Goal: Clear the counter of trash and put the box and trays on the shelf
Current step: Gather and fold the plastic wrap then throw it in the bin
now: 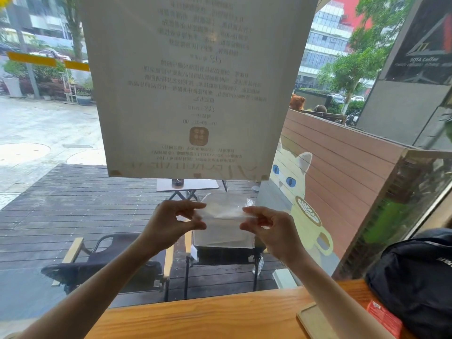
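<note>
1. The left hand (171, 223) and the right hand (266, 226) are both raised in front of the window. Each grip pinches one side of a clear plastic wrapper (226, 216) between thumb and fingertips, holding it stretched out flat between them, up off the wooden surface (208, 316).
2. That wrapper looks like a piece of the trash, so the clearing step appears to be in hand: one item is lifted but not yet thrown away. No bin shows in this view.
3. On the surface at the lower right lies a light wooden tray (315, 321), only its corner in view. A red packet (384, 316) rests on it, and a black bag (415, 277) sits just beside and partly over it.
4. I judge the task to be at an early stage. The tray is on the surface, not on a shelf, and the red packet may be more trash to remove.
5. No box and no shelf can be seen here, so whether the box has been put away cannot be told.
6. Left to do, as far as this shows: discard the wrapper, clear the tray, then shelve the tray and box.
</note>
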